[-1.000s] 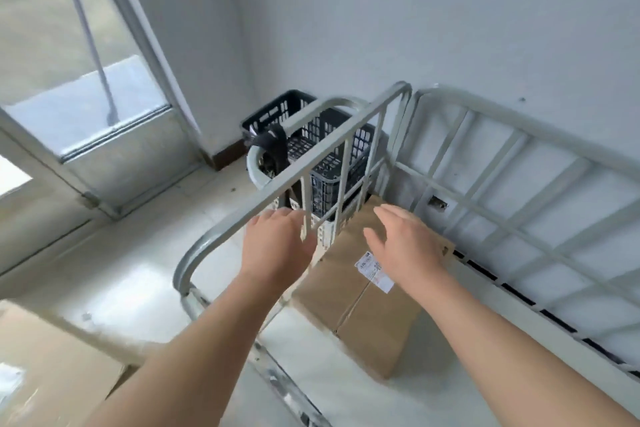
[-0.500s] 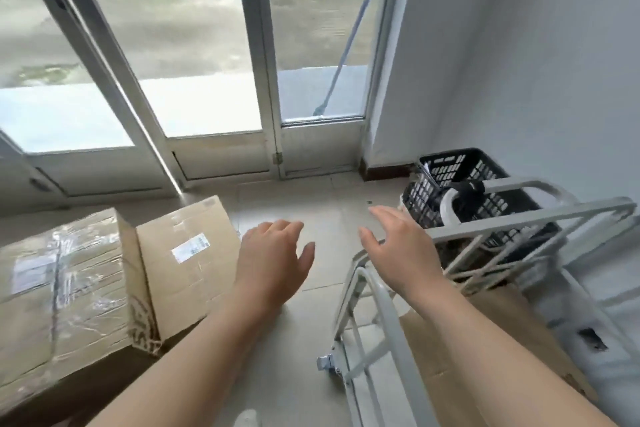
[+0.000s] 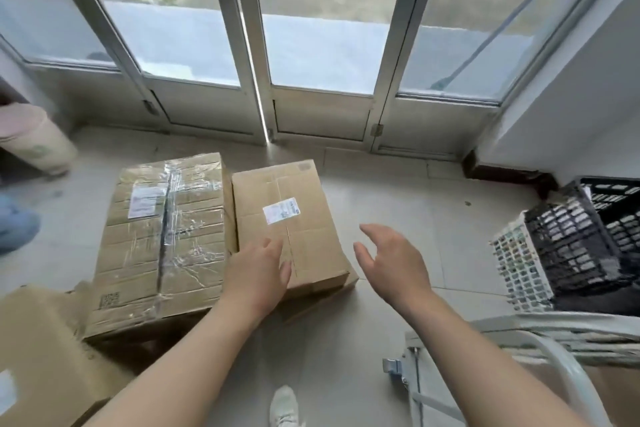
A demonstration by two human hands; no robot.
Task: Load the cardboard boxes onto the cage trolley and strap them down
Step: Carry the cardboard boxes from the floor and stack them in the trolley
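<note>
Head view: small box (image 3: 287,215) on floor (image 3: 398,191) at 12 o'clock, beside taped box (image 3: 162,239); left hand (image 3: 256,270) and right hand (image 3: 391,260) flank its near end, fingers spread, empty, likely readying a lift; trolley (image 3: 540,324) at 4 o'clock.

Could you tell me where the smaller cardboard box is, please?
Head view, centre: the smaller cardboard box lies before the glass doors, right beside the tape-wrapped box to its left.
</note>
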